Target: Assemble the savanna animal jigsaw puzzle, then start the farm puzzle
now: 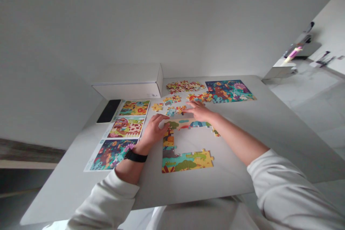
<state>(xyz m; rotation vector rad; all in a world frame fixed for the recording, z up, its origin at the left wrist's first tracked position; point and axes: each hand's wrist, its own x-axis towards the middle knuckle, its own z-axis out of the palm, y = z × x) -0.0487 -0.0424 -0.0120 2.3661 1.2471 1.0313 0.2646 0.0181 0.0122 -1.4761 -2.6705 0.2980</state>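
Your left hand (154, 131) sits at the far left corner of the partly assembled puzzle (185, 161), thumb and forefinger spread apart, with the fingertips right by that corner; whether they press on it, you cannot tell from here. Your right hand (201, 111) reaches over the puzzle's far edge, its fingers extended toward the small group of loose pieces (171, 111) just beyond; whether they pinch one is too small to tell. The puzzle lies flat in front of you, just right of your left wrist, which wears a black wristband (136, 156). Its far row, left side and near row are joined, the far row turning nearward at its right end, and the right side stands open around a patch of tabletop. Farther off, more pieces lie in an orange-red cluster (199, 97) beyond your right hand and in a multicoloured pile (184, 86) near the wall. Right of the cluster, touching or nearly so, is a dark blue puzzle (231, 91). On your left, picture sheets (126, 126) run alongside your left hand, with a black phone (109, 111) at their far left and a white box (128, 89) behind. The white table (272, 131) stretches right of your right forearm to its edge, and a strip of it lies between the puzzle and the near edge.
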